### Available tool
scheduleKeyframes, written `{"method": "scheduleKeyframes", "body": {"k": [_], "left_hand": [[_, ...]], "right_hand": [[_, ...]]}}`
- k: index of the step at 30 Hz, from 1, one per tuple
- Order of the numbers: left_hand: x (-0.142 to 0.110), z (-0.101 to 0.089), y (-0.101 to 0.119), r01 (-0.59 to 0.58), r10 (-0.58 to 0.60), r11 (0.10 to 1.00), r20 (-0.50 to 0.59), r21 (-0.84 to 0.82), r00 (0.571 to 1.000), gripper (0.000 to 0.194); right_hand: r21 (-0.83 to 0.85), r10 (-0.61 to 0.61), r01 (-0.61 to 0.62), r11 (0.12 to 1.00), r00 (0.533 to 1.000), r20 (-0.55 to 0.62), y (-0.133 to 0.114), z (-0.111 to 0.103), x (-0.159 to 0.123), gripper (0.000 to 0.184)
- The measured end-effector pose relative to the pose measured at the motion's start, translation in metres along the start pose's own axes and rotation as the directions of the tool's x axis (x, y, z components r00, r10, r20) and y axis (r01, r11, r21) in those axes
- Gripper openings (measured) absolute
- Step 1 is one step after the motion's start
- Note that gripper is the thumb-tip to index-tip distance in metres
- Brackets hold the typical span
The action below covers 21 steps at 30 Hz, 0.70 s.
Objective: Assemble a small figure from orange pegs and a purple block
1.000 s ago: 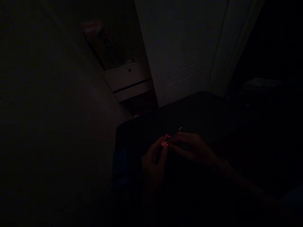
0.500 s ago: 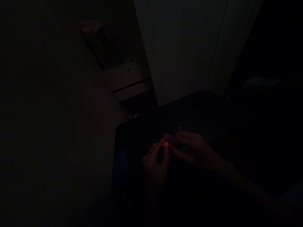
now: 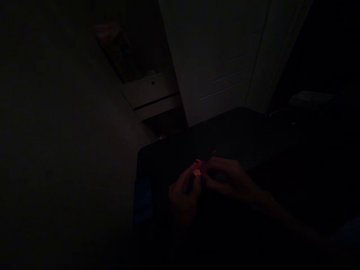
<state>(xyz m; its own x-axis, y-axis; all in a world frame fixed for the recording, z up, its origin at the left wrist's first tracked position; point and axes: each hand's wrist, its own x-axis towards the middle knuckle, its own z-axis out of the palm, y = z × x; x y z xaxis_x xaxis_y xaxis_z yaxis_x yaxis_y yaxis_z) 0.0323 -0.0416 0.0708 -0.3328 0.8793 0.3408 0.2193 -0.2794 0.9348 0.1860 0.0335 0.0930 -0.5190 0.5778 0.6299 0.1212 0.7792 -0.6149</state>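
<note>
The scene is very dark. My left hand (image 3: 184, 191) pinches a small glowing orange-red piece (image 3: 197, 172) between thumb and fingers; its kind cannot be made out. From the right, my right hand (image 3: 230, 176) comes up against the same spot, its thumb and fingers closed at a small bluish-purple bit (image 3: 203, 164) that touches or nearly touches the red piece. Fingers cover part of both. Just beyond the right fingers, a few tiny red specks (image 3: 214, 152) lie on the dark tabletop (image 3: 168, 157).
A dark blue flat object (image 3: 143, 200) lies at the table's left edge. Behind stand a drawer unit (image 3: 152, 90) and a pale panelled door (image 3: 219, 56). At the back right are a pale box-like object (image 3: 311, 97) and a thin cable (image 3: 279, 110).
Both hands stay almost in place around the small red piece, with only a slight shift of the fingers. The red glow looks a little dimmer.
</note>
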Motion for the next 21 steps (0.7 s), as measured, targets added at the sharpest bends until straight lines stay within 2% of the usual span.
{"method": "scheduleKeyframes", "body": {"k": [7,13,18,21], "left_hand": [[0.0001,-0.0040,0.0012,0.035,-0.035,0.999,0.002,0.000,0.999,0.033],[0.0020,-0.0086,-0.0018,0.012,-0.019,0.996,0.076,0.085,0.997,0.033],[0.0029,-0.0095,-0.0054,0.047,-0.051,0.998,0.090,0.052,0.995,0.032],[0.0037,-0.0069,-0.0061,0.103,-0.102,0.995,0.070,-0.018,0.992,0.033]], "right_hand": [[0.035,0.047,-0.047,0.998,0.999,0.003,0.0011,-0.0014,-0.0002,0.005],[0.033,0.033,-0.034,0.999,0.999,0.033,0.0046,-0.0007,-0.0007,0.007],[-0.034,0.007,-0.007,0.999,1.000,-0.003,0.0066,0.0051,-0.0013,0.006],[0.011,0.027,-0.027,1.000,0.999,-0.018,0.0076,0.0038,-0.0034,0.005]]}}
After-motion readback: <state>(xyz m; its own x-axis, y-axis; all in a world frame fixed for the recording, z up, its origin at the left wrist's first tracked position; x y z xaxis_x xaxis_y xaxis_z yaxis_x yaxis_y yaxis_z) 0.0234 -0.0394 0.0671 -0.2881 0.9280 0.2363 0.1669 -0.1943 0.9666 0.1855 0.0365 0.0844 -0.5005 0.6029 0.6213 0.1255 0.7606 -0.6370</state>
